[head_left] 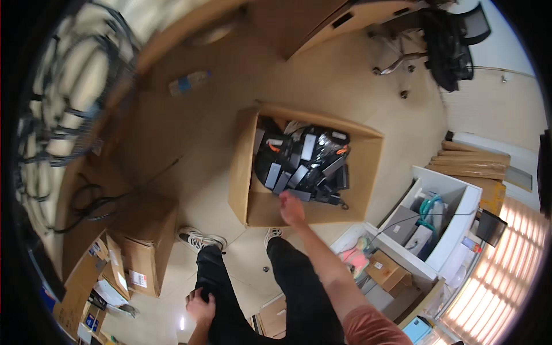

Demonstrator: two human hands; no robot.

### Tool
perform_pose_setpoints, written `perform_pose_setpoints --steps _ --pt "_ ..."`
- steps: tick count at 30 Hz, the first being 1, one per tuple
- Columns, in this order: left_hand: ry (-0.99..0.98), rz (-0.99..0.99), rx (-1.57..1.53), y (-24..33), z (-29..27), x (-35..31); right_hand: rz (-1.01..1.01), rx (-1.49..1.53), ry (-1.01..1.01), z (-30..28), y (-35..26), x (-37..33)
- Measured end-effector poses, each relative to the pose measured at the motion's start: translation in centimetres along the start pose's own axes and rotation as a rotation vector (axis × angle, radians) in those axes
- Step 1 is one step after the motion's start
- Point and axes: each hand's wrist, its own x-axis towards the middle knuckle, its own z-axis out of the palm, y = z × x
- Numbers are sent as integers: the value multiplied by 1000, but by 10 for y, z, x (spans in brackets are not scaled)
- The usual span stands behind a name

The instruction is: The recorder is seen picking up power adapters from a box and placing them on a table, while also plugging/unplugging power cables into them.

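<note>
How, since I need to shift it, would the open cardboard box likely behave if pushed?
The open cardboard box is probably fairly heavy, given the heap of grey and black rectangular items inside. Its upper walls may flex, since the top is open. Its broad footprint makes tipping seem unlikely.

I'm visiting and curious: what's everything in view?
open box: one, brown cardboard, floor centre
rectangular devices: many, grey and black, inside box
water bottle: one, clear and blue, upper left
swivel chair: one, black, upper right
wooden furniture: some, brown, top
cables: several, dark, far left
cartons: several, brown, lower left
open drawer: one, white, right
window blind: one, pale, lower right
sneakers: two, whitish, below box
left hand: one, bare, by left thigh
right hand: one, bare, over box
</note>
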Motion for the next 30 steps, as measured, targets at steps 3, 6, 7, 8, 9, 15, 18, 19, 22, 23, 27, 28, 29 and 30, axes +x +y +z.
perform_pose_setpoints --steps 3,6,7,8,9,15,18,19,22,23,27,28,29,30 --pt "149 51 -224 -8 -6 -4 -399 -479 -80 23 6 86" --pt "214 122 -137 21 -10 9 -682 -974 112 69 50 163" --pt "211 110 -130 28 -11 12 -730 -1096 112 79 61 189" --pt "139 44 -121 28 -16 7 -712 -1184 -18 91 56 203" --pt "74 -18 -122 33 -21 2 -694 -1277 -136 99 50 213" --pt "33 -97 3 46 -20 9 -817 -1198 -122 93 60 228" --pt "242 -38 -105 33 -4 1 -968 -1105 -19 41 39 202" --pt "254 -34 -118 34 -5 -2 -1034 -1033 64 19 35 188" --pt "234 -49 -135 31 -1 -9 -854 -860 21 -56 8 130" --pt "227 -62 -137 27 7 -9 -741 -737 41 -83 8 105" --pt "361 67 133 44 11 -23 -420 -336 55 -193 -22 -19" --pt "370 152 -3 58 5 -29 -383 -278 108 -217 -34 -55" --pt "379 237 -132 71 -3 -40 -306 -265 115 -243 -58 -93" --pt "237 273 -348 83 -12 -53 -381 -222 165 -261 -73 -134"
